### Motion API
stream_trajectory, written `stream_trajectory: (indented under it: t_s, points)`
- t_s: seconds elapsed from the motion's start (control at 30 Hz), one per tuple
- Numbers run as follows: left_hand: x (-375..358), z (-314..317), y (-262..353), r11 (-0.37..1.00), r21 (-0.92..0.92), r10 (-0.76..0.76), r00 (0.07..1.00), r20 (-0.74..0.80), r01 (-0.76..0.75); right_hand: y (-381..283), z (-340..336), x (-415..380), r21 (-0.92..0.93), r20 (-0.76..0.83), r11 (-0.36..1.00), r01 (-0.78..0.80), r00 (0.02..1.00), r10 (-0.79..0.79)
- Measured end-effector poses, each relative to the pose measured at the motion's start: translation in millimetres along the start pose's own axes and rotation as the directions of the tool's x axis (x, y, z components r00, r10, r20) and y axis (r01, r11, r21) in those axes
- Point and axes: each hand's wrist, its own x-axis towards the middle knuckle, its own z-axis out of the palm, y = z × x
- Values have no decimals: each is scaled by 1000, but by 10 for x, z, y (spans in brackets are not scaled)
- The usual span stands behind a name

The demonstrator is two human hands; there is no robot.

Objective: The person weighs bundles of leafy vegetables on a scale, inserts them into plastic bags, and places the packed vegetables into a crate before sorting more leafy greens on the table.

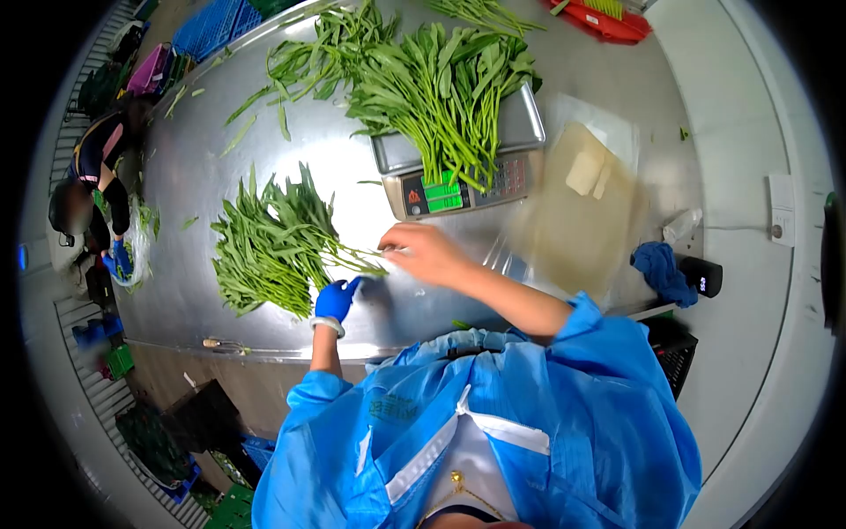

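Head view: right fingers (394, 238) pinched on green stems (351, 257).

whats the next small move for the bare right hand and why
Probably tuck the thin green stray stems in against the leafy green bunch: they jut out to its right, the bare right hand is close to their ends, and the blue-gloved left hand is at the bunch's near edge.
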Motion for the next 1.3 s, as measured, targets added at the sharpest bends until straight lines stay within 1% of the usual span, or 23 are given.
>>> stream_trajectory:
  t_s: [0.03,0.07,0.1,0.17,0.23,0.3,0.37,0.4,0.47,0.57,0.6,0.63,0.73,0.83,0.9,0.93,0.97,1.03,1.1,1.13,1.17,1.27,1.3]
  points:
    - [-97,-211,430,926,-197,-299,945,134,321,61,-207,-43,117,-159,993,-28,986,47]
    - [-170,-374,826,677,-656,-312,937,156,335,20,-496,-67,227,-310,972,-65,941,136]
    - [-158,-578,1139,546,-796,-195,964,184,262,128,-800,-77,-4,-474,983,-181,866,157]
    - [133,-640,1410,554,-831,-66,993,-100,-47,482,-1328,-35,334,-641,928,-167,681,353]
    - [499,-772,1994,462,-869,-72,969,-237,-178,793,-1755,32,343,-639,914,-215,660,395]
    - [952,-817,2396,331,-926,-18,980,-199,-182,1141,-1882,192,241,-641,915,-324,655,401]
    - [1493,-763,2682,340,-940,-128,988,-83,-35,1370,-1844,431,186,-634,887,-422,638,437]
    - [1880,-631,2671,447,-890,-172,967,-187,-93,1244,-1802,558,34,-662,856,-516,630,406]
    - [2198,-525,2908,620,-756,-144,916,-374,-211,1460,-1595,821,196,-598,873,-447,651,467]
    - [2442,-282,3185,811,-540,-137,824,-549,-225,1251,-1256,1011,112,-589,894,-433,696,411]
    - [2386,-290,3307,796,-558,-110,850,-515,-235,1136,-1218,1019,146,-583,875,-462,674,454]
    - [2469,-207,3313,727,-635,-141,848,-510,-261,1042,-1197,968,135,-668,927,-350,659,346]
    - [1884,-143,3967,509,-751,-45,859,-510,-420,775,-1435,603,66,-752,963,-260,621,219]
    - [1244,141,4638,365,-748,153,828,-540,-555,464,-1809,-108,59,-842,997,-53,534,78]
    - [975,506,4855,588,-562,249,791,-558,-582,529,-1900,-661,158,-853,986,-61,495,167]
    - [751,624,5035,582,-612,292,840,-457,-535,538,-1926,-929,221,-868,975,4,457,195]
    - [654,816,5131,543,-586,395,799,-453,-601,556,-1951,-1184,278,-879,958,72,421,223]
    - [592,1299,5148,561,-568,474,796,-377,-603,746,-1893,-1643,332,-903,943,25,297,310]
    - [696,1813,4933,803,-434,413,907,-88,-408,1243,-1705,-2049,465,-856,883,-66,220,468]
    - [837,2086,4759,869,-299,415,910,4,-395,1547,-1600,-2288,622,-710,750,-223,241,661]
    - [989,2332,4588,910,-152,403,910,94,-387,1838,-1468,-2463,588,-678,709,-389,241,694]
    - [942,2528,4483,847,47,531,845,-63,-529,2159,-1330,-2721,556,-701,729,-399,246,669]
    - [882,2428,4529,866,-125,489,872,17,-483,2096,-1332,-2788,545,-686,716,-437,258,680]
